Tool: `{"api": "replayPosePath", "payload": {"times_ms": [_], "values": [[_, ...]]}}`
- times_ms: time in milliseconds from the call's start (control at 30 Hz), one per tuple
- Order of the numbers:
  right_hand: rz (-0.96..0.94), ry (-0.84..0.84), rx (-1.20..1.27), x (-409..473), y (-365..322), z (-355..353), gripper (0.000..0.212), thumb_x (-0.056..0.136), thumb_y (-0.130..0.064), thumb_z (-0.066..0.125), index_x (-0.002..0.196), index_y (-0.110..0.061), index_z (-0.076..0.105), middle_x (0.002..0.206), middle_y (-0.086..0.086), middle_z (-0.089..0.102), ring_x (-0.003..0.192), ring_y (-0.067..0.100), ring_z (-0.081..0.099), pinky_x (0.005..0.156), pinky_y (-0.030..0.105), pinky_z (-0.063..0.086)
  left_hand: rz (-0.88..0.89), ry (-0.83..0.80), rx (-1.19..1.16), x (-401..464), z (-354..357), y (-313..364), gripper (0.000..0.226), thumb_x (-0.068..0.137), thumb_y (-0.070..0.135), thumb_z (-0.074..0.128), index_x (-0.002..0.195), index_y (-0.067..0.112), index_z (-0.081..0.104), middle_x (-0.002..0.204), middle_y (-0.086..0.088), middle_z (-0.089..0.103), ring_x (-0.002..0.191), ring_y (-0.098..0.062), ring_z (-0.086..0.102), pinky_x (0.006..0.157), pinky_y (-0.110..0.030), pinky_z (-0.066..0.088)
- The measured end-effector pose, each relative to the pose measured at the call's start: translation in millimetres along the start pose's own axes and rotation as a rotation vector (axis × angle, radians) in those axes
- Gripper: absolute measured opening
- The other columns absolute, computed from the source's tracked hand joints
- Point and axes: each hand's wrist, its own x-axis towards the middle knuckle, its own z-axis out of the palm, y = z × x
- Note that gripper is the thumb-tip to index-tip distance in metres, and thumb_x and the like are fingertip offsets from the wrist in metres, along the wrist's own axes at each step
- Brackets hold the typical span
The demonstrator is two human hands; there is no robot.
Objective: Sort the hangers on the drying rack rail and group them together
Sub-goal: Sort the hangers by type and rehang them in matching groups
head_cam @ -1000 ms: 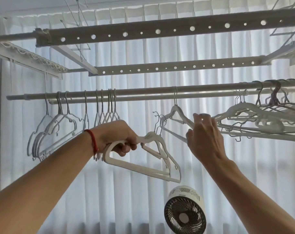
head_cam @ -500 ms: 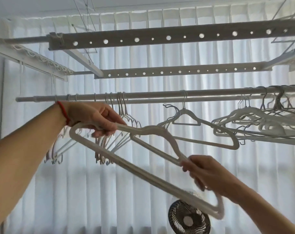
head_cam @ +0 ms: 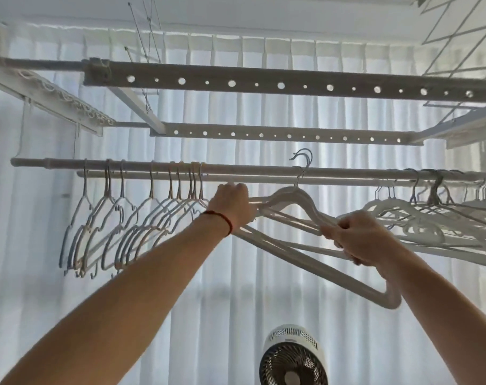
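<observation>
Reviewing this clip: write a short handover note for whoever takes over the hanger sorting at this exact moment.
Left hand grips one end of a bundle of white hangers; right hand grips the other end. Their hooks stick up by the rail, whether caught on it is unclear.
Done: a group of thin hangers hangs bunched at the rail's left.
Left: hang the bundle, then gather the loose pile of hangers at the right.

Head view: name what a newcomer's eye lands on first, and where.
Mid-frame, both hands hold a bundle of white hangers just under the rail, the left hand at one end, the right hand at the other. A row of thin hangers hangs at left, and a round fan sits at the bottom.
</observation>
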Motion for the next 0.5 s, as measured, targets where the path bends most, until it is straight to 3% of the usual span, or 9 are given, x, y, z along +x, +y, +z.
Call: {"api": "replayPosePath", "payload": {"times_ms": [100,167,267,433,500], "values": [[0.029,0.057,-0.166,10.9,-31.4,6.7,0.038,0.086,-0.038,0.069,0.079,-0.001,0.070,0.054,0.010,0.055,0.042,0.023,0.047,0.049,0.031,0.042,-0.094,-0.127,-0.316,-9.0,16.1,17.0,0.043,0.081,0.038,0.060,0.107,0.005,0.070,0.105,-0.016,0.070,0.097,-0.029,0.066,0.081,-0.038,0.057],[0.041,0.014,-0.196,20.3,-56.9,15.8,0.031,0.087,-0.029,0.062,0.081,0.001,0.066,0.053,0.010,0.053,0.043,0.022,0.045,0.051,0.030,0.041,-0.135,-0.258,-0.584,-12.9,21.7,23.5,0.042,0.077,0.037,0.061,0.106,0.008,0.069,0.106,-0.013,0.071,0.095,-0.026,0.067,0.084,-0.041,0.058],[0.116,-0.139,-0.170,38.4,-94.2,29.6,0.012,0.094,-0.002,0.050,0.084,-0.001,0.058,0.062,0.010,0.048,0.048,0.019,0.040,0.048,0.027,0.038,-0.178,-0.380,-0.931,-23.7,27.2,26.8,0.030,0.088,0.038,0.063,0.103,0.013,0.065,0.099,-0.009,0.066,0.088,-0.022,0.064,0.090,-0.045,0.059],[0.190,-0.349,-0.251,53.7,-137.1,44.2,0.030,0.100,0.010,0.035,0.076,0.004,0.053,0.039,0.008,0.049,0.037,0.016,0.045,0.035,0.019,0.040,-0.172,-0.485,-1.223,-33.1,14.1,19.6,0.051,0.088,0.044,0.066,0.120,0.005,0.062,0.104,-0.015,0.065,0.089,-0.025,0.064,0.089,-0.044,0.058],[0.199,-0.389,-0.249,58.9,-145.5,48.2,0.032,0.101,0.011,0.033,0.077,0.004,0.053,0.047,0.010,0.051,0.044,0.016,0.045,0.034,0.017,0.040,-0.161,-0.465,-1.253,-35.5,8.3,13.8,0.050,0.096,0.046,0.057,0.124,0.005,0.062,0.105,-0.015,0.065,0.090,-0.025,0.063,0.092,-0.044,0.056]]}}
